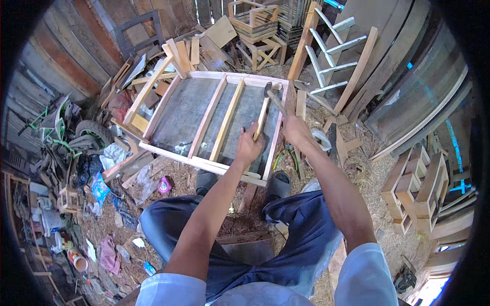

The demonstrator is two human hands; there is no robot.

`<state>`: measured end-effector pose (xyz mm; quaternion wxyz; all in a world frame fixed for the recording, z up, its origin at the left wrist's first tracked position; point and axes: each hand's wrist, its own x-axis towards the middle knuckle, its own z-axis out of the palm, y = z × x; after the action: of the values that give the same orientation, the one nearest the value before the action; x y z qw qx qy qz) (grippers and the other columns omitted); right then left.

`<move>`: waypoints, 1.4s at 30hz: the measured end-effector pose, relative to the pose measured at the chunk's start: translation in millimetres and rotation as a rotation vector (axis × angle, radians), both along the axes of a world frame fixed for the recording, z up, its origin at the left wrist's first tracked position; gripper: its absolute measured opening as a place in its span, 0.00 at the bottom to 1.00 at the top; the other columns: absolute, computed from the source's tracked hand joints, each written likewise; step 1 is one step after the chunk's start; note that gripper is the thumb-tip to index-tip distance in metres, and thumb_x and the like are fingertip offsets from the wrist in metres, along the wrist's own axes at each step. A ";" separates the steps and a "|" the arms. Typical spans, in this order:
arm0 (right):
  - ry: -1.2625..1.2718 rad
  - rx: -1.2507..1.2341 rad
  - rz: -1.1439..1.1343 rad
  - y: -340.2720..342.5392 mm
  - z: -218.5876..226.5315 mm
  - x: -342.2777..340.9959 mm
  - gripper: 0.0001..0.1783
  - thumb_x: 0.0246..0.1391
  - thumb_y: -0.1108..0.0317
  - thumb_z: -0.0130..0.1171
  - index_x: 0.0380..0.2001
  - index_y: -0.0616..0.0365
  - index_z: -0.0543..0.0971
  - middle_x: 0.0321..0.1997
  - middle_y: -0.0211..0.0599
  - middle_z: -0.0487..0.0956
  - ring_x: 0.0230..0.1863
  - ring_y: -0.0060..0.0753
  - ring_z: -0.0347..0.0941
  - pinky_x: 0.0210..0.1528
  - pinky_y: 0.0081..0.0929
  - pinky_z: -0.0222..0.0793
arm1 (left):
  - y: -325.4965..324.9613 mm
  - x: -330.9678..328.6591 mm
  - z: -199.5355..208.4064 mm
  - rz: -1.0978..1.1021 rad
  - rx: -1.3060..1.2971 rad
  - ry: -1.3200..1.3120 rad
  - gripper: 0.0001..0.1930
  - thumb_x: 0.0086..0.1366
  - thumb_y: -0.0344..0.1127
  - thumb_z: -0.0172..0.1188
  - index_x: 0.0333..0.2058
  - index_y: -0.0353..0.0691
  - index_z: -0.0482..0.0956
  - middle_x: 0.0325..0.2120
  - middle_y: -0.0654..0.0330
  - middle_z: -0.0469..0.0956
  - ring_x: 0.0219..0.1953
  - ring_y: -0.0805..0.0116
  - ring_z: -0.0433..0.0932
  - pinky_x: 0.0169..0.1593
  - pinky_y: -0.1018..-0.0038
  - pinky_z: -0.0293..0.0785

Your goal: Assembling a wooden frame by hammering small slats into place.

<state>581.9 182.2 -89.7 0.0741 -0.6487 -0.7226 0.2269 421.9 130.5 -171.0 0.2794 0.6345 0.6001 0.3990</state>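
Note:
A wooden frame [178,159] with several crosswise slats lies in front of my knees, over a dark grey sheet [171,115]. My left hand [249,149] is closed on the near part of a narrow wooden slat [262,115] by the frame's right side. My right hand [297,130] grips a hammer [276,101] by its handle. The hammer's dark head is at the far end of that slat, close to the far rail; whether it touches the wood I cannot tell. Two other slats [225,122] span the frame to the left of my left hand.
Pliers with coloured handles [295,159] lie right of the frame. Wood offcuts [217,46] and stacked wooden frames [255,25] stand beyond it. A small motorbike [61,127] is at the left, with a purple container [164,185] nearer. Wooden box-like pieces [416,186] sit at the right.

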 end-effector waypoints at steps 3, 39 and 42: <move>0.126 0.042 -0.085 -8.2 21.5 -10.8 0.15 0.59 0.66 0.39 0.44 0.67 0.66 0.34 0.70 0.75 0.40 0.66 0.73 0.46 0.53 0.67 | -2.3 -6.2 -8.5 0.024 0.064 0.026 0.24 0.58 0.30 0.52 0.54 0.35 0.67 0.51 0.40 0.69 0.54 0.39 0.66 0.65 0.53 0.47; 0.083 0.050 0.382 -122.2 -3.5 26.5 0.22 0.60 0.65 0.42 0.50 0.75 0.60 0.23 0.64 0.75 0.27 0.67 0.73 0.35 0.53 0.68 | -88.8 -50.1 14.2 -0.049 -0.048 0.389 0.21 0.51 0.53 0.57 0.38 0.47 0.83 0.41 0.43 0.77 0.43 0.50 0.77 0.58 0.53 0.57; 0.075 0.022 0.365 -123.2 5.8 19.9 0.19 0.59 0.65 0.42 0.46 0.72 0.62 0.22 0.63 0.74 0.27 0.66 0.73 0.34 0.53 0.68 | -88.0 -55.6 16.9 -0.090 -0.066 0.369 0.21 0.52 0.53 0.55 0.39 0.47 0.82 0.42 0.42 0.76 0.41 0.48 0.77 0.57 0.53 0.58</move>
<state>601.8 59.0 -83.9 0.0654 -0.4970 -0.8276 0.2527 366.3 42.5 -154.1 0.2029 0.7135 0.6249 0.2432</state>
